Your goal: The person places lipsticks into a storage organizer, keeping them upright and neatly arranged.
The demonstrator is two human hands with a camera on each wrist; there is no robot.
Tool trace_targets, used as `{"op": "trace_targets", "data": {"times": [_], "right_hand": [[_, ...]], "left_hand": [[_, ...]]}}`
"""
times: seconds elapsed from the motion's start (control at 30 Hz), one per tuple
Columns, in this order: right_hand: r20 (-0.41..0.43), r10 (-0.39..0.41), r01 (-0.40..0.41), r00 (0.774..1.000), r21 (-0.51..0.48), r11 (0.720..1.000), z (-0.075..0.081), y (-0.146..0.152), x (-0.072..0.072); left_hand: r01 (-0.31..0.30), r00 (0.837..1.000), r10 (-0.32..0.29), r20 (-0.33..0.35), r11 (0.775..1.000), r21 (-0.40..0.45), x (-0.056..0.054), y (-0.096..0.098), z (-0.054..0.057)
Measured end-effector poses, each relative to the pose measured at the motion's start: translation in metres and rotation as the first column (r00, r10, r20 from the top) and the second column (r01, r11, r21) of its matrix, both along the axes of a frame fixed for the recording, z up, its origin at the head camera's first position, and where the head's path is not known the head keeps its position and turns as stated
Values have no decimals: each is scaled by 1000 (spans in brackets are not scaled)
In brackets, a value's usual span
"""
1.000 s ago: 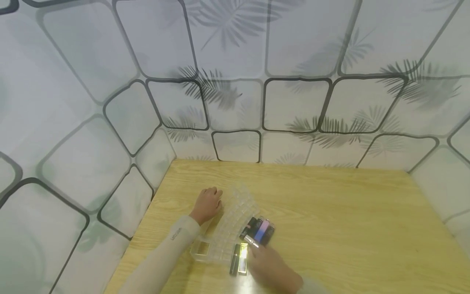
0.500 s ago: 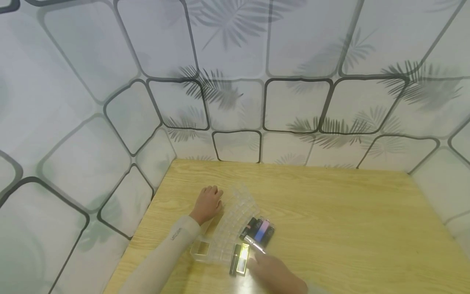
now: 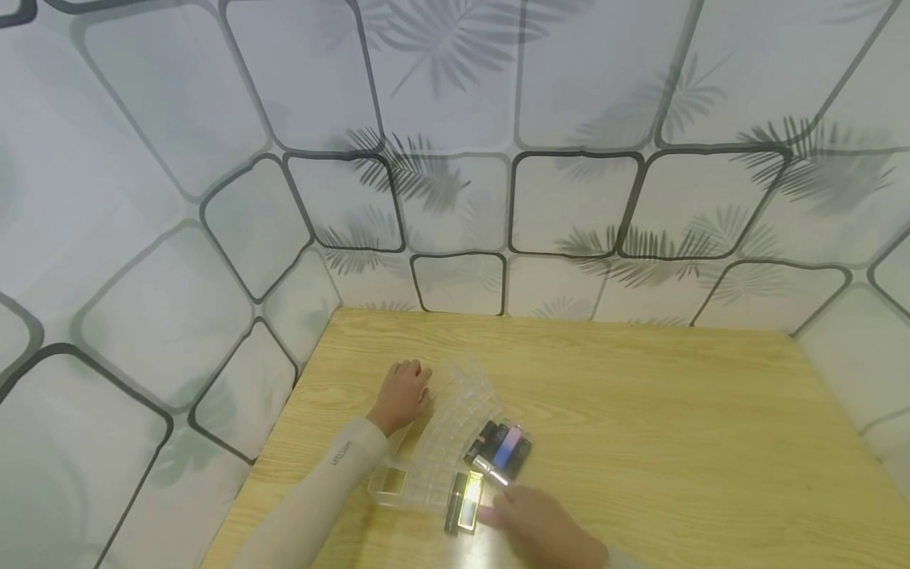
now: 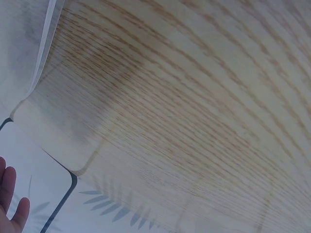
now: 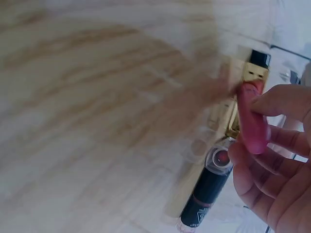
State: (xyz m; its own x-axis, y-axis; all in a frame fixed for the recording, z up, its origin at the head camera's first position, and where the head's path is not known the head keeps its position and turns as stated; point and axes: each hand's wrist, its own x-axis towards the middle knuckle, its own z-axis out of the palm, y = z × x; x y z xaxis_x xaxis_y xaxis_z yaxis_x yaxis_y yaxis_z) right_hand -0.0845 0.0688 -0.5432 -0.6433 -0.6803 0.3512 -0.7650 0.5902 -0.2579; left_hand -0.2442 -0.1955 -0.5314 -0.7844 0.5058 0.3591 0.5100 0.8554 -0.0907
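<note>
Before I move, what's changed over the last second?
The bare right hand shifted slightly rightward; a rounded, glossy pink tube now shows in its grip, though when it was taken is unclear. The shiny gold rectangular tube turned slightly clockwise. The left hand and the clear plastic compartment organizer stayed put.

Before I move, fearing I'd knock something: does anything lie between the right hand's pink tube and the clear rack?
Yes: a gold case and a black tube lie side by side between the pink tube in the right hand and the near end of the clear rack.
</note>
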Motion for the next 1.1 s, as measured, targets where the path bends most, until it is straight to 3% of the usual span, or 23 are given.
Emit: {"op": "trace_targets", "data": {"times": [0.1, 0.27, 0.5, 0.7, 0.83, 1.1], "right_hand": [[-72, -6, 3, 997, -40, 999, 2, 1, -3], [31, 15, -12, 999, -89, 996, 8, 6, -7], [-2, 42, -42, 999, -90, 995, 13, 9, -15], [21, 57, -54, 998, -126, 991, 21, 7, -21], [16, 70, -67, 997, -158, 985, 32, 6, -29], [167, -11, 28, 986, -104, 994, 68, 10, -58]], "left_hand": [[-1, 1000, 1, -1, 1000, 5, 0, 0, 0], [2, 1000, -2, -3, 1000, 6, 0, 0, -1], [-1, 1000, 1, 0, 1000, 7, 1, 0, -1], [3, 1000, -3, 14, 1000, 20, 0, 0, -2], [3, 1000, -3, 17, 1000, 21, -1, 0, -2], [-2, 1000, 1, 30, 1000, 26, 0, 0, -1]]}}
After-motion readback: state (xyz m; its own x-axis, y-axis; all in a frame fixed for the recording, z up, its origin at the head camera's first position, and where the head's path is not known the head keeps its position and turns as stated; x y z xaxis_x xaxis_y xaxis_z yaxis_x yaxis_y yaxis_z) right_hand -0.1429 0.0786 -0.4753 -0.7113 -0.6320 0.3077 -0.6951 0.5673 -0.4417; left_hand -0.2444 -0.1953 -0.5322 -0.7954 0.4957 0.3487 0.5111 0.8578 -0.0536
